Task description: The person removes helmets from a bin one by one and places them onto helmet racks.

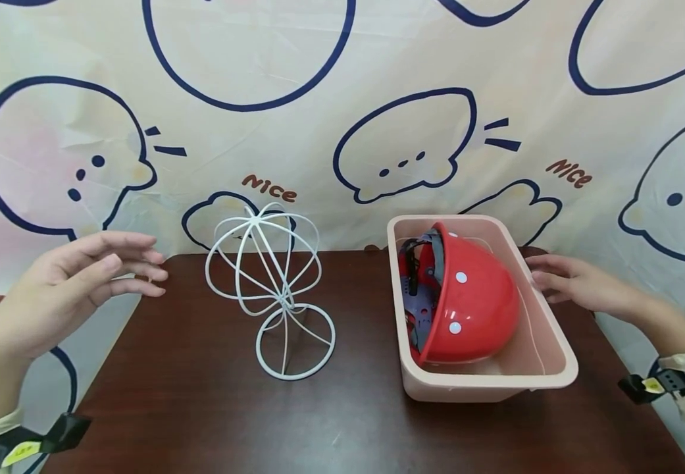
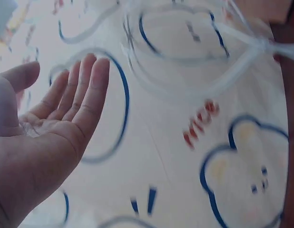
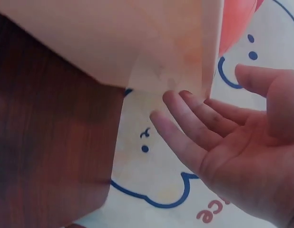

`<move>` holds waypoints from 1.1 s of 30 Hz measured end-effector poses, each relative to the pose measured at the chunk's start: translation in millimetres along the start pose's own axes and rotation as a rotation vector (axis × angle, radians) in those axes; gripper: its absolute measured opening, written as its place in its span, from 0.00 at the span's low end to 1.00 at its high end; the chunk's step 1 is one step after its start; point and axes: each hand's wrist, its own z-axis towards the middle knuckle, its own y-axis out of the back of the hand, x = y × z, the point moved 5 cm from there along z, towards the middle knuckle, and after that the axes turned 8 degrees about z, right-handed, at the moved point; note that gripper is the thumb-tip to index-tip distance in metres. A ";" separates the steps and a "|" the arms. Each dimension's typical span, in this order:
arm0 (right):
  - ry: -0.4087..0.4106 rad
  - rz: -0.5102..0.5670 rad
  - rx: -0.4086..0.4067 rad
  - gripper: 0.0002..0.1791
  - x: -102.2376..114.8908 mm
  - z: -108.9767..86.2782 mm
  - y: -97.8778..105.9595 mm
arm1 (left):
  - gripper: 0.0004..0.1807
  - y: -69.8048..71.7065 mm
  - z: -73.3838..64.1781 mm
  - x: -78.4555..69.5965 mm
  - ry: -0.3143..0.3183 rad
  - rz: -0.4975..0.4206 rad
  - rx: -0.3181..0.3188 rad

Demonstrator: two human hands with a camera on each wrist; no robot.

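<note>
A red helmet [image 1: 472, 303] lies on its side in a pink plastic bin [image 1: 546, 368] at the right of the dark wooden table [image 1: 200, 408]. My right hand [image 1: 573, 282] is flat and open just beside the bin's right wall, fingertips [image 3: 178, 107] almost at the bin [image 3: 113, 42]. A white wire hat stand [image 1: 271, 289] stands upright mid-table. My left hand [image 1: 76, 283] hovers open over the table's left edge, a short way left of the stand, holding nothing. In the left wrist view the open palm [image 2: 52, 128] faces the blurred wire stand [image 2: 185, 52].
A cream backdrop [image 1: 330, 85] printed with blue cartoon outlines hangs right behind the table. The table's front half is bare wood. Black straps [image 1: 656, 382] sit on both wrists.
</note>
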 end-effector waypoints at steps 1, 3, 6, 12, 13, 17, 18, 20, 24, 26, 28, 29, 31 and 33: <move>-0.006 0.030 0.010 0.35 0.2 -0.1 -1.6 | 0.23 -6.2 3.0 -4.0 0.000 -0.013 0.003; -0.017 0.086 0.026 0.36 0.0 -0.4 -3.6 | 0.24 -19.3 9.8 -10.7 -0.003 -0.043 0.025; -0.041 0.160 0.041 0.38 -1.1 -0.6 -5.7 | 0.25 -39.9 19.7 -21.1 0.041 -0.019 0.053; -0.103 0.268 0.071 0.40 -5.7 0.9 -8.8 | 0.29 -71.6 33.9 -35.1 0.081 0.021 0.150; -0.113 0.284 0.078 0.40 -6.9 1.3 -9.0 | 0.30 -75.8 35.4 -35.9 0.087 0.025 0.162; -0.139 0.334 0.094 0.38 -12.7 2.6 -7.4 | 0.30 -96.2 44.9 -37.1 0.085 0.024 0.205; -0.142 0.340 0.095 0.38 -14.0 2.8 -6.7 | 0.30 -103.0 48.4 -37.6 0.088 0.018 0.216; -0.145 0.354 0.096 0.38 -15.9 3.2 -5.6 | 0.30 -116.4 55.6 -38.1 0.083 -0.003 0.242; -0.157 0.375 0.094 0.37 -17.1 4.5 -5.9 | 0.32 -139.2 67.0 -33.9 0.113 -0.055 0.274; -0.164 0.389 0.093 0.37 -17.1 5.2 -6.8 | 0.33 -148.6 71.2 -29.8 0.148 -0.063 0.279; -0.170 0.403 0.093 0.37 -17.3 5.3 -7.3 | 0.33 -158.1 75.7 -26.4 0.188 -0.072 0.276; -0.172 0.412 0.094 0.36 -17.4 5.1 -7.4 | 0.34 -162.7 78.0 -25.1 0.212 -0.074 0.273; -0.176 0.429 0.098 0.36 -18.2 4.9 -7.7 | 0.34 -172.2 82.1 -23.2 0.241 -0.096 0.265; -0.181 0.447 0.104 0.36 -19.6 4.9 -8.2 | 0.34 -181.8 85.4 -19.7 0.279 -0.113 0.248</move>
